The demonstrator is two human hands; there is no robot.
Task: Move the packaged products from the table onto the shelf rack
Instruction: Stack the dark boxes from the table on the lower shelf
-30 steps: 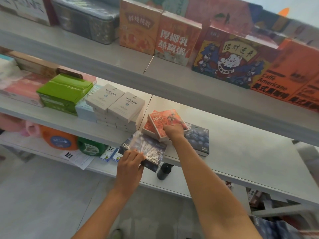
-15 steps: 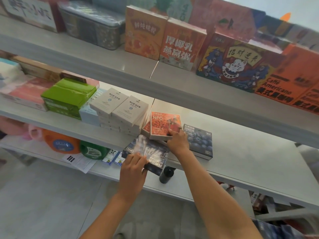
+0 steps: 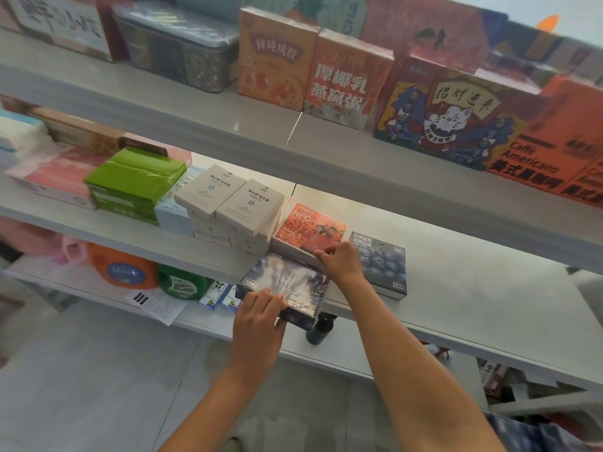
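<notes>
Left hand [image 3: 257, 321] holds dark box [image 3: 287, 288] at shelf [image 3: 456, 295]

A dark, shiny wrapped box [image 3: 287, 282] sits tilted at the shelf rack's [image 3: 473, 288] middle-tier front edge, under the left fingers [image 3: 261, 296]. An orange NFC box [image 3: 306, 230] lies flat just beyond the right fingertips [image 3: 321, 254], a blueberry box [image 3: 385, 262] immediately right of them.

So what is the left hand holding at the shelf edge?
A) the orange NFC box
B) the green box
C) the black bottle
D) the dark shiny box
D: the left hand grips the dark shiny box at the shelf's front edge; the right hand touches the orange NFC box.
</notes>
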